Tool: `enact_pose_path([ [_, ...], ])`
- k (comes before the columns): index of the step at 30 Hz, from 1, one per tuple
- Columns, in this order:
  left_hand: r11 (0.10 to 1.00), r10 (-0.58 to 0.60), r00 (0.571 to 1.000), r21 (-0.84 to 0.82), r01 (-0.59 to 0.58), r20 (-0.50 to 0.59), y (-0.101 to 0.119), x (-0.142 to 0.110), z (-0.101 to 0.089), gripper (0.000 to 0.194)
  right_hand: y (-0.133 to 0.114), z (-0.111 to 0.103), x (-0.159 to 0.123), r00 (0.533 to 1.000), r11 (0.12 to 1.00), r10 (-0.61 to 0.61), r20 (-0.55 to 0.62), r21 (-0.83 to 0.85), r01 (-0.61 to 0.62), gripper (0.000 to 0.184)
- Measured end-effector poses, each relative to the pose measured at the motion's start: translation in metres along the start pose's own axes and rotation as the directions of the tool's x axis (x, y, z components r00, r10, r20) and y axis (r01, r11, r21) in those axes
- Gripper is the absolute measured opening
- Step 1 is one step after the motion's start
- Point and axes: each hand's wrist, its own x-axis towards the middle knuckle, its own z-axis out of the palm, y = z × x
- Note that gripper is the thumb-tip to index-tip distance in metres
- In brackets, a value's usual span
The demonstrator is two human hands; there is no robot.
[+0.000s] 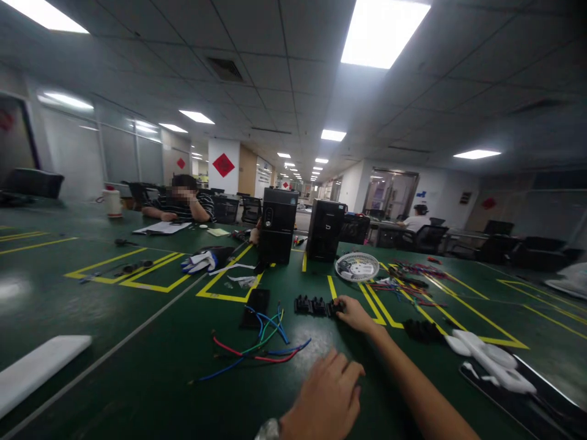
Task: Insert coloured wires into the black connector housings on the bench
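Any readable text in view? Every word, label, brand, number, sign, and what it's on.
None legible.
Left black rectangular tower: small pale markings, too small.
Right black rectangular tower: pale emblem and tiny markings, unreadable.
Large red diamond-shaped wall sign: design too blurred.
White wall panel with dark lettering: too small.
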Motion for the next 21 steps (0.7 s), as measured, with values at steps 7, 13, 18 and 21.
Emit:
enact_pose_path([
  [7,0.91,-0.241,0.97,0.343,0.231,-0.014,-0.091,-0.057,-0.11,0.062,-0.066,0.008,-0.003,0.989,0.992,-0.117,-0.094,-0.05,0.112,0.031],
  [13,0.866,-0.325,0.944,0.421,0.271,0.062,-0.14,-0.08,-0.113,0.048,-0.16,0.053,-0.025,0.825,0.84,-0.541,0.162,0.129,0.526,0.064],
  [18,0.857,-0.275,0.958,0.471,0.208,0.077,-0.132,-0.087,-0.102,0.036,-0.174,0.058,-0.047,0.818,0.835,-0.549,0.171,0.078,0.545,0.04],
  [21,0.882,-0.244,0.96,0.442,0.161,0.137,-0.125,-0.086,-0.087,0.041,-0.165,0.044,-0.072,0.837,0.852,-0.515,0.185,0.004,0.524,0.034],
])
